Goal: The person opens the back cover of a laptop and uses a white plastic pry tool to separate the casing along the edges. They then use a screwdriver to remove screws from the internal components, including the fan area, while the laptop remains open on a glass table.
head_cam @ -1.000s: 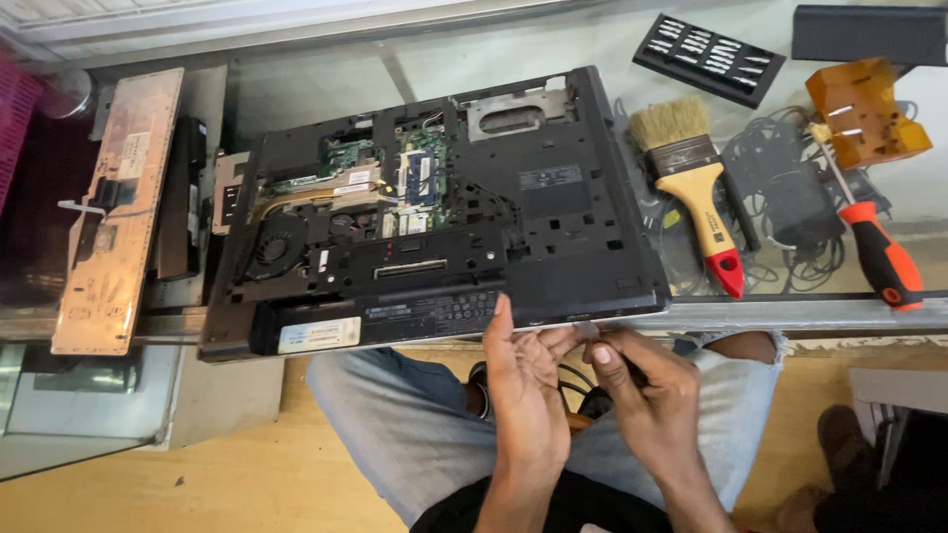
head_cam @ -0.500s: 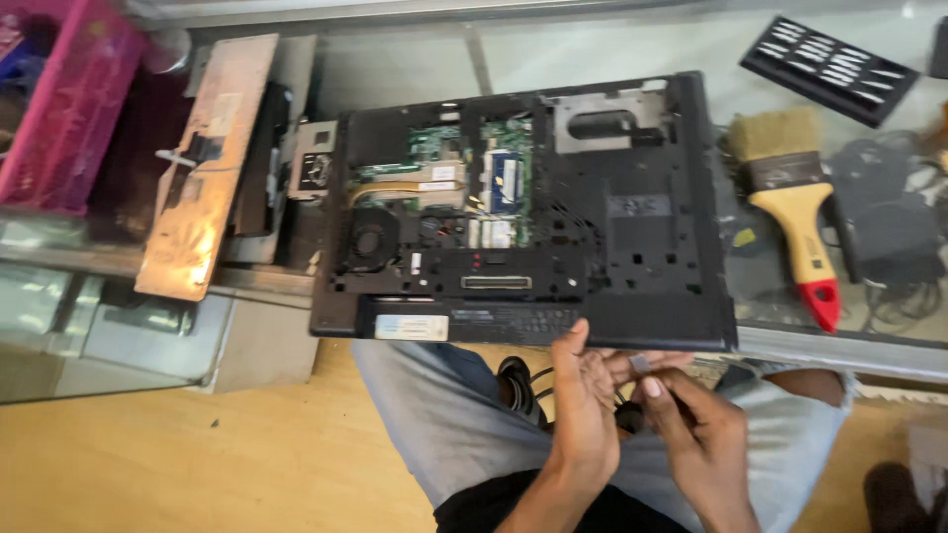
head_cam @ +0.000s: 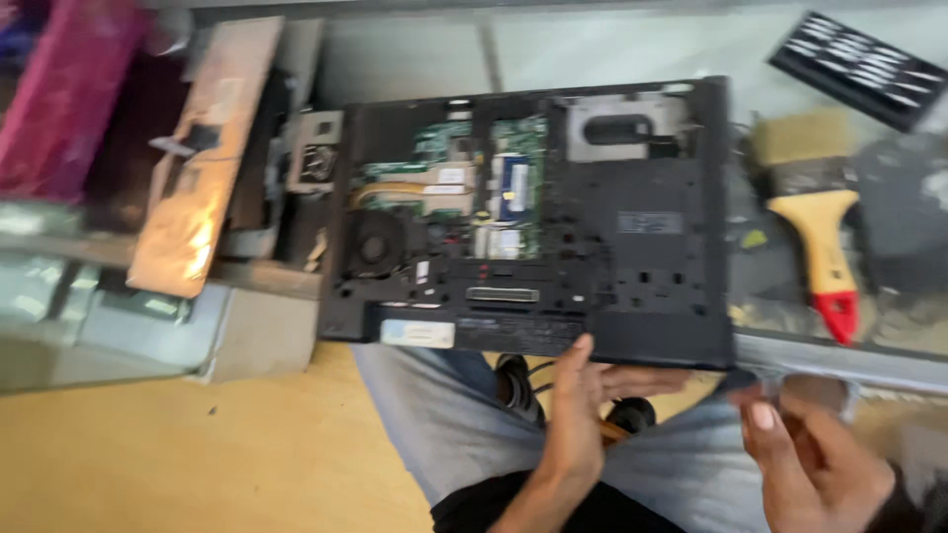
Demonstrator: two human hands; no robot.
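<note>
A black laptop (head_cam: 632, 247) lies bottom up on the glass counter (head_cam: 839, 360), its cover off so the fan, green boards and copper heat pipe show. My left hand (head_cam: 583, 415) is just below the laptop's near edge, fingers stretched to the right and almost touching it, with nothing seen in them. Further right, over my lap, my right hand (head_cam: 815, 464) has its fingers curled. Blur hides whether it holds something small.
A paintbrush (head_cam: 820, 237) with a yellow handle and red tip lies right of the laptop. A black vented cover (head_cam: 869, 69) is at the back right. A copper-coloured panel (head_cam: 202, 168) and a pink crate (head_cam: 59, 99) sit left. A dark object (head_cam: 632, 413) rests on my lap.
The view has swung left and closer. My hands, together under the laptop's edge before, have parted: the right one moved right and down, the left stayed by the edge.
</note>
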